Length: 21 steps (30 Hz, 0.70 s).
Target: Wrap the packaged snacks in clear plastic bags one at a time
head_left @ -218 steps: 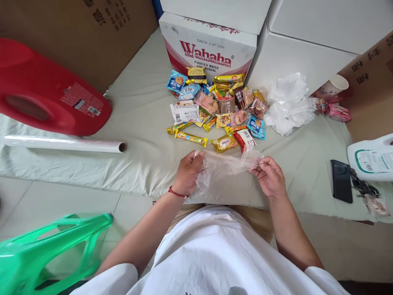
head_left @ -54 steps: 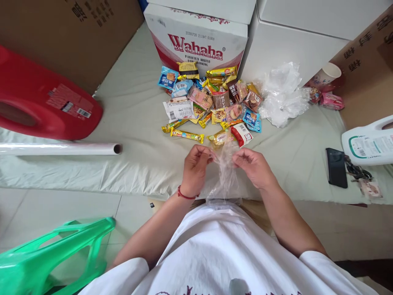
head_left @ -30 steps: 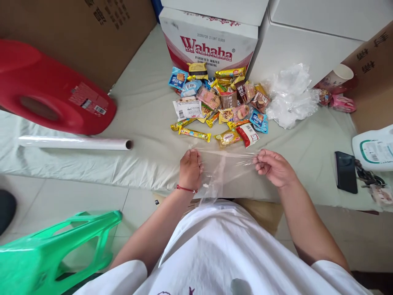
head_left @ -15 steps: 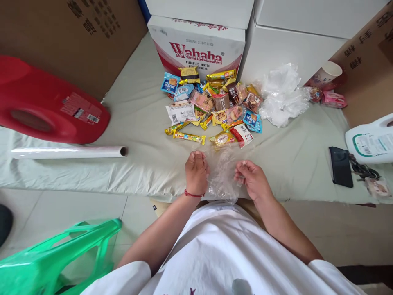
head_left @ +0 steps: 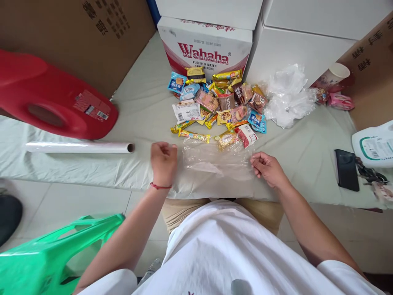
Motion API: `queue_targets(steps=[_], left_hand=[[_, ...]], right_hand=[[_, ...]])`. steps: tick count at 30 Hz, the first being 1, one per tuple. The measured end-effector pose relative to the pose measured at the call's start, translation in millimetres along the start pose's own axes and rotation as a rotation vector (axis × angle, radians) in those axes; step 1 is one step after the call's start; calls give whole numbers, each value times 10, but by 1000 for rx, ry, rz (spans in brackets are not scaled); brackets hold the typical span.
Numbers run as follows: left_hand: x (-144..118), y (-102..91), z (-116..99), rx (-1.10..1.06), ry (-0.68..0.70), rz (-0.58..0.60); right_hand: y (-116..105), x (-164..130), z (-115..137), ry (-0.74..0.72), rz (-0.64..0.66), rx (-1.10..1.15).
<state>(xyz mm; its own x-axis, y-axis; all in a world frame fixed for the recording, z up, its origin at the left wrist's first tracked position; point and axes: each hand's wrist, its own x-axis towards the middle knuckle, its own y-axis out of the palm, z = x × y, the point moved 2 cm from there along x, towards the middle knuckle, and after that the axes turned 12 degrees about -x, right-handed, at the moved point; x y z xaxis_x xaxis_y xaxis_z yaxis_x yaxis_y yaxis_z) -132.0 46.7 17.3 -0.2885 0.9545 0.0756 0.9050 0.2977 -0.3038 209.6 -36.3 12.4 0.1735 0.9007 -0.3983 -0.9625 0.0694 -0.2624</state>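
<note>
A clear plastic bag (head_left: 211,162) is spread out sideways at the table's front edge, just below the snacks. My right hand (head_left: 267,168) pinches its right end between thumb and fingers. To the left of the bag, my left hand (head_left: 164,162) is closed with its fingers curled inward, a red cord on the wrist. A small gap shows between that hand and the bag's visible left edge; whether it grips anything is unclear. Behind the bag lies a pile of wrapped snacks (head_left: 211,102). A yellow snack packet (head_left: 227,140) touches the bag's upper edge.
Crumpled clear bags (head_left: 287,96) lie right of the snacks, near a paper cup (head_left: 333,76). A Wahaha carton (head_left: 208,47) stands behind. At left are a red jug (head_left: 55,98) and a film roll (head_left: 80,147). A phone (head_left: 346,170) lies right; a green stool (head_left: 61,250) stands below.
My hands have moved apart, the left one much farther to the left. The bunched plastic bag has become flat and stretched wide between them. The view has shifted slightly.
</note>
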Motion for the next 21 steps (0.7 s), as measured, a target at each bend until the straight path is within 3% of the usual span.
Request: queue_targets(steps=[1,2,3,6,7,9,12,15,19,21], left_hand=[[-48,-42,-101,76,172,-40],[-110,-53,-205,136,331,9],[-183,-30,-299,180,473,150],[-436,124,-410,291,760,781],[-504,162,-380,341,813,914],[-591,188,-246,437,889,1053],[-632,73,-10,481,939,1161],[-606,-172,73,455,908,1197],[-579,-419,-121,359,726,1228],[-571,-405,-280,258,585,1070]], right_hand=[[29,-4,-13,-18,5,-8],[50,-9,-24,-35,11,-13],[62,-13,-33,-48,18,-19],[35,-15,-46,-55,33,-36],[8,-8,-49,-49,34,-40],[-60,17,-52,-33,33,-49],[-160,72,-61,-4,40,-58],[-218,118,-67,28,76,-72],[-215,122,-62,47,149,-130],[-194,92,-66,39,157,-156]])
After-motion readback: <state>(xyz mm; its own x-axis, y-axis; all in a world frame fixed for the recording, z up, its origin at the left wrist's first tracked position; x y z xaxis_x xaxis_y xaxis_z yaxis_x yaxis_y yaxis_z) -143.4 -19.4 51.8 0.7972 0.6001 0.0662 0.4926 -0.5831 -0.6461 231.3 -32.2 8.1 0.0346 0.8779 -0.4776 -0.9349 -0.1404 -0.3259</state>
